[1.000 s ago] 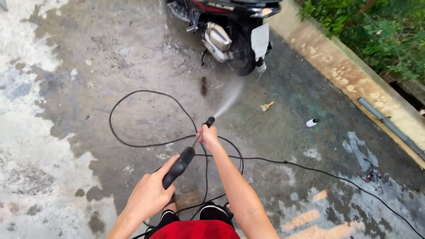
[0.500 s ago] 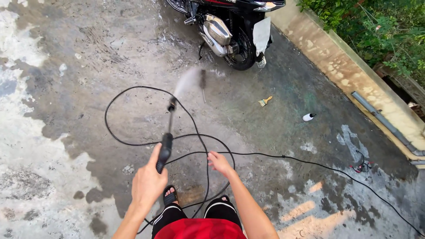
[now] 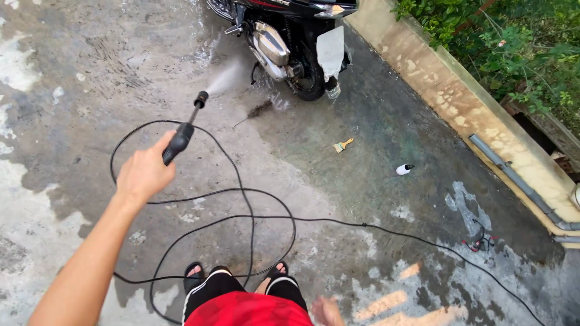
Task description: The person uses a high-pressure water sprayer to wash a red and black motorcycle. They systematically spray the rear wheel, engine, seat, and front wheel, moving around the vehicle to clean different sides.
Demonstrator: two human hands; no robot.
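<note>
change: spray wand [image 3: 181, 137] swung further left and up since the earlier frames, nozzle now closer to the motorbike [image 3: 284, 42]; right hand dropped away from the hose to the bottom edge.
left hand [image 3: 144, 174]: arm stretched forward, fingers wrapped tight round the black wand grip.
right hand [image 3: 327, 311]: low at frame bottom beside the red shorts [image 3: 248, 311], blurred, holding nothing visible; spread or closed, cannot tell.
wand: black, tilted up and to the right, tip aimed at the bike's rear; white mist fanned out from the nozzle toward the chrome exhaust [image 3: 270, 43].
hose [image 3: 241, 205]: thin black line, looped on the wet concrete floor [image 3: 374, 199] in front of the feet, then trailed off to the lower right.
motorbike: parked at top centre, rear wheel and mudflap facing the camera.
floor items: small yellow-handled brush [image 3: 342, 145] and a white bottle [image 3: 403, 169] lying apart from each other, right of the hose loops.
right edge: low concrete curb [image 3: 447, 84] with a grey pipe [image 3: 513, 178] along it, green plants behind.
</note>
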